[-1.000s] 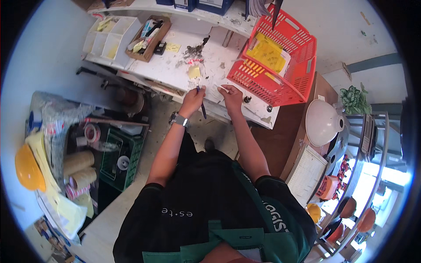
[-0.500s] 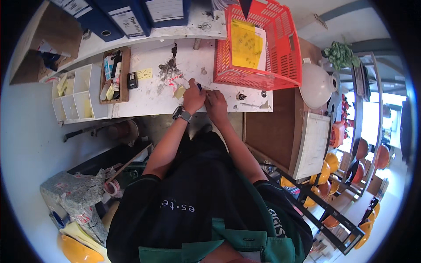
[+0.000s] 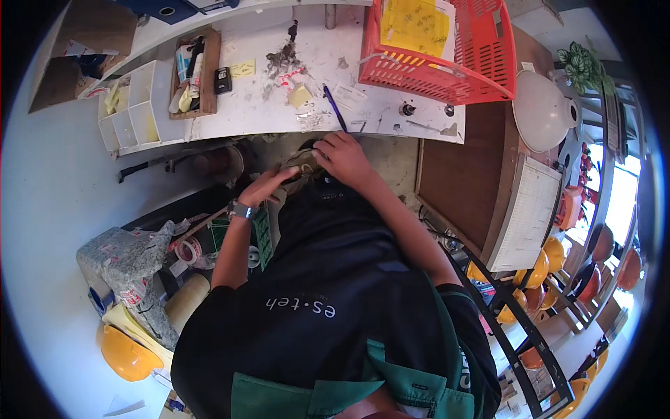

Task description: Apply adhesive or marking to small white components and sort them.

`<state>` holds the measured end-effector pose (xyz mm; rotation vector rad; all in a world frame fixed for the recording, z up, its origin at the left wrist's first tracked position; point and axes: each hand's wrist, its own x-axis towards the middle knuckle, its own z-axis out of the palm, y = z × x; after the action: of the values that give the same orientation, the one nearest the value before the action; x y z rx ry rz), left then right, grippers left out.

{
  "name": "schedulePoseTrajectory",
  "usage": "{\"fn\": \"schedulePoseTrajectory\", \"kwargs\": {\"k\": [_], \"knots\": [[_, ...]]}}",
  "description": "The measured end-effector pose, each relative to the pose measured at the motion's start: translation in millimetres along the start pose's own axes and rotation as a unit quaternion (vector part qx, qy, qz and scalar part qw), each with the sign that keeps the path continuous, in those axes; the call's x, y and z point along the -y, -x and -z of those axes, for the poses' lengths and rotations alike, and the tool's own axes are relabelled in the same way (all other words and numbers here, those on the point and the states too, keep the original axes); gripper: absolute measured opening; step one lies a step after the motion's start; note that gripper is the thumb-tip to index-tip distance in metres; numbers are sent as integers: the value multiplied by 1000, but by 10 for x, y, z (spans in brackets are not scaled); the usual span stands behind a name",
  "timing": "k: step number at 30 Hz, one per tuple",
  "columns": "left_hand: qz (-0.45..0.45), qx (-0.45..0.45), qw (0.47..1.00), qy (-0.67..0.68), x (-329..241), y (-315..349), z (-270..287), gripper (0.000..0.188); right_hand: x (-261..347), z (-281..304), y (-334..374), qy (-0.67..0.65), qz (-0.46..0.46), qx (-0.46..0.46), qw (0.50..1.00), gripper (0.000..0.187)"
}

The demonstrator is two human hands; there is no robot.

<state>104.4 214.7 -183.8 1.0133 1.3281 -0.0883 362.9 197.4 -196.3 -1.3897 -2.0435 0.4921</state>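
Just below the white desk's front edge, my hands meet around a small olive-brown object (image 3: pixel 305 166) with a pale ring-shaped mark, too small to name. My left hand (image 3: pixel 269 186), with a watch (image 3: pixel 241 210) at its wrist, reaches in from the left, fingers stretched straight and tips touching the object. My right hand (image 3: pixel 345 160) curls its fingers over the object's right end. A dark blue pen (image 3: pixel 335 108) slants across the desk, its near end meeting my right knuckles. A yellow sticky note (image 3: pixel 300 96) lies left of the pen.
A red plastic basket (image 3: pixel 433 77) holds papers at the right of the desk (image 3: pixel 244 105). On the left are a wooden tray (image 3: pixel 209 70) of tubes and pens, and a white divided organiser (image 3: pixel 150 105). A brown cabinet (image 3: pixel 457 188) stands right, wrapped goods (image 3: pixel 132 265) lower left.
Both hands have come back from the desk top to below its front edge, and the left has drawn away to the left. The pen shows fully now. The view has shifted toward my body.
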Motion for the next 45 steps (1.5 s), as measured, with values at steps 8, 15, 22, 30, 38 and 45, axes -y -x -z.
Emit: {"fn": "schedulePoseTrajectory", "kwargs": {"k": [8,15,22,30,38,45], "knots": [[-100,76,979,-162,-378,-441,-107,102,-209,-183,640,-137,-316,82,935,42],[-61,187,964,-182,-419,-914,-124,74,-242,164,597,-124,-271,160,941,37],[-273,257,896,-238,-356,-898,-128,58,510,385,72,-134,-131,88,978,26],[-171,123,973,-91,-484,-504,-219,64,1175,401,64,23,92,209,973,28],[-186,104,977,20,-489,-332,-113,58,579,1008,-9,-214,-233,120,941,18],[-213,97,972,-11,-527,-485,-165,55,486,511,-14,-42,-56,109,991,16]]}}
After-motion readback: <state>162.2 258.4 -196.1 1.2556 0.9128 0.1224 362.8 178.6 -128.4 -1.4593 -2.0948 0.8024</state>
